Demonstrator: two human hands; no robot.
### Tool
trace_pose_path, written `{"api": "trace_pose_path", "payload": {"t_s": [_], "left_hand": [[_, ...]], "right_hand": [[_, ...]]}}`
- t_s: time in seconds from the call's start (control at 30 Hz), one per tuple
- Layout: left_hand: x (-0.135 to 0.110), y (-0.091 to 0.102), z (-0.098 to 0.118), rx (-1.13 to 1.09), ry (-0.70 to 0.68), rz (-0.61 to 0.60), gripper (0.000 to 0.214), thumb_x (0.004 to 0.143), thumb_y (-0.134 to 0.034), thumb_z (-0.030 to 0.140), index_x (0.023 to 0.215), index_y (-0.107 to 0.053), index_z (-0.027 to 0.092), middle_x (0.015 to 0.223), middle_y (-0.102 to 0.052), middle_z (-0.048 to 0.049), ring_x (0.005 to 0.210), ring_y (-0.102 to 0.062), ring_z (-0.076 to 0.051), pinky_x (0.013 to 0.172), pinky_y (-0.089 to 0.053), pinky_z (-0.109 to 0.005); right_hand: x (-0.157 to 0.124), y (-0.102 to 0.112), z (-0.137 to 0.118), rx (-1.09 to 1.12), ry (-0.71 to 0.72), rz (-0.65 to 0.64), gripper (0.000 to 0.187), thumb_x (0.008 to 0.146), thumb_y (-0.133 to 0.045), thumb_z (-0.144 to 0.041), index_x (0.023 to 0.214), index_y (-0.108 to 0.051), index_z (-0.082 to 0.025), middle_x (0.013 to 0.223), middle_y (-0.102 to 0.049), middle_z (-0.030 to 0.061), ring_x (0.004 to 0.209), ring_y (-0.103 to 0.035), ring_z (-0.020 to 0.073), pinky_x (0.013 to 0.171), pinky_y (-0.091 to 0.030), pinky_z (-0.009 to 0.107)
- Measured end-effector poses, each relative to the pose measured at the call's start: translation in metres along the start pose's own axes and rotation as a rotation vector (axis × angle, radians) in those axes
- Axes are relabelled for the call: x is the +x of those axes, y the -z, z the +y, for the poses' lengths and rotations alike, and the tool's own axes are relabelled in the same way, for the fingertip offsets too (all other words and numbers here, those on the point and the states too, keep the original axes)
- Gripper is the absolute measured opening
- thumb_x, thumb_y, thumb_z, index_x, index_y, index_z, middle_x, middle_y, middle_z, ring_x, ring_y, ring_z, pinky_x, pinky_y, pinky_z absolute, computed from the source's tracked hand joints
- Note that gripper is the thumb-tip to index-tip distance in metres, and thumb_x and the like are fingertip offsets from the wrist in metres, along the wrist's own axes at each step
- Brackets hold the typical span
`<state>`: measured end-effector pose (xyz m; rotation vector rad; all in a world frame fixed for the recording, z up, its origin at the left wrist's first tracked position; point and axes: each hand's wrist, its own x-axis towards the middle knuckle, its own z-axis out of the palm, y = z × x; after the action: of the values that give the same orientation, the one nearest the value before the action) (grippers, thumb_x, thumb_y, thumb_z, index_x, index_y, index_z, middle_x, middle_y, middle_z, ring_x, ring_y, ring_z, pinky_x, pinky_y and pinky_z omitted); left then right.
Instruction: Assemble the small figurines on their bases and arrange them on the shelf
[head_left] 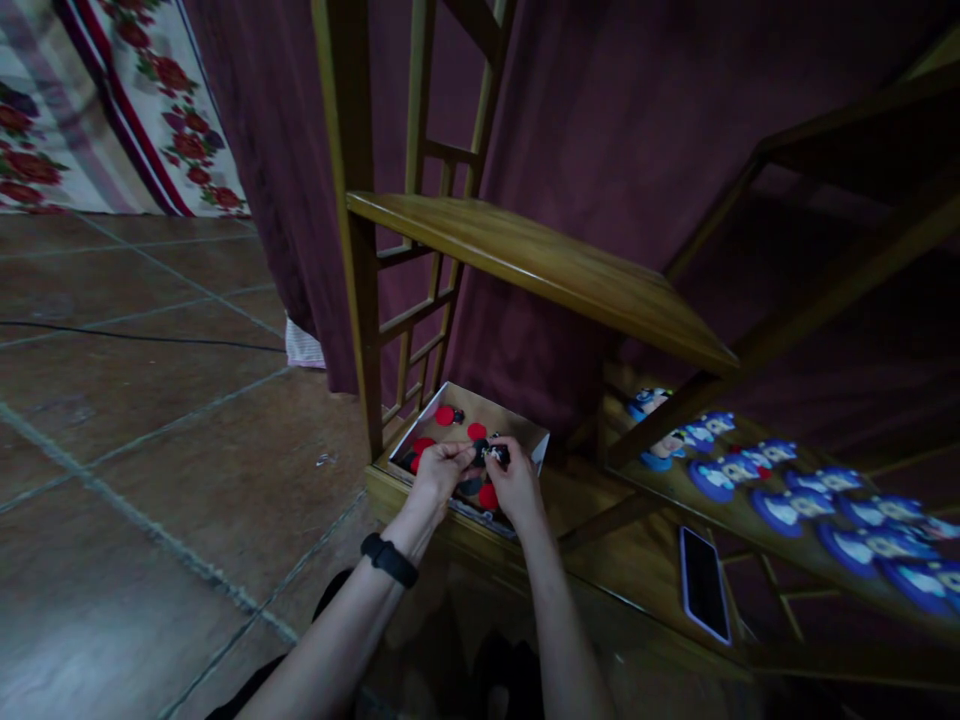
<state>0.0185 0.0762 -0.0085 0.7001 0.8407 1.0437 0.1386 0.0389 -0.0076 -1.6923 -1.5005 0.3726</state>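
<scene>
Over a shallow open cardboard box (529, 432), both hands meet at a small black piece with white markings (495, 454). My left hand (441, 470) pinches the left side of this piece, thumb and finger pressed together. From the other side my right hand (516, 488) grips it, fingers closed. Round red pieces (445, 415) and dark pieces (470, 487) lie scattered in the box, some beneath my hands. A red disc (487, 497) lies close to my right hand. The exact kind of the black piece is too small to make out.
The box sits on the low shelf of a wooden rack, under a higher wooden shelf (540, 255). Several blue-and-white figurines on round bases (724, 475) stand on the right shelf. A phone (705, 585) lies below them. A cable (142, 337) crosses the tiled floor.
</scene>
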Motion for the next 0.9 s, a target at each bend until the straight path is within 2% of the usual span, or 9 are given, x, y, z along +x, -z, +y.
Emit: {"api": "trace_pose_path", "payload": {"t_s": [0.17, 0.47, 0.73, 0.9], "left_hand": [[0.001, 0.004, 0.0, 0.075, 0.038, 0.006, 0.019, 0.057, -0.076, 0.017, 0.07, -0.067, 0.007, 0.065, -0.067, -0.0085, 0.059, -0.063, -0.015, 0.057, -0.054, -0.027], [0.001, 0.007, -0.004, 0.139, -0.025, 0.001, 0.031, 0.047, -0.08, 0.028, 0.068, -0.067, 0.008, 0.06, -0.064, -0.0051, 0.056, -0.06, -0.015, 0.057, -0.053, -0.03], [0.001, 0.01, -0.007, 0.2, -0.053, -0.009, 0.033, 0.049, -0.078, 0.033, 0.069, -0.068, 0.008, 0.057, -0.063, -0.0033, 0.052, -0.057, -0.012, 0.052, -0.05, -0.026], [0.002, 0.013, -0.012, 0.205, -0.041, 0.019, 0.031, 0.049, -0.079, 0.028, 0.069, -0.067, 0.009, 0.056, -0.062, -0.0019, 0.048, -0.055, -0.011, 0.049, -0.048, -0.024]], "right_hand": [[0.0, 0.002, 0.003, -0.014, 0.038, -0.052, 0.02, 0.078, -0.05, -0.02, 0.098, -0.055, -0.022, 0.093, -0.064, 0.004, 0.088, -0.06, 0.018, 0.08, -0.045, 0.03], [-0.005, 0.0, 0.004, -0.024, 0.042, -0.035, 0.019, 0.078, -0.049, -0.022, 0.096, -0.055, -0.023, 0.09, -0.065, 0.0037, 0.085, -0.06, 0.0179, 0.077, -0.045, 0.029], [-0.007, -0.001, 0.002, -0.066, 0.063, -0.044, 0.019, 0.078, -0.05, -0.021, 0.096, -0.055, -0.021, 0.087, -0.063, 0.0039, 0.081, -0.059, 0.0176, 0.074, -0.045, 0.029], [-0.009, -0.002, -0.004, -0.14, 0.077, -0.085, 0.021, 0.078, -0.047, -0.017, 0.098, -0.054, -0.021, 0.09, -0.063, 0.005, 0.085, -0.059, 0.0182, 0.076, -0.044, 0.03]]}}
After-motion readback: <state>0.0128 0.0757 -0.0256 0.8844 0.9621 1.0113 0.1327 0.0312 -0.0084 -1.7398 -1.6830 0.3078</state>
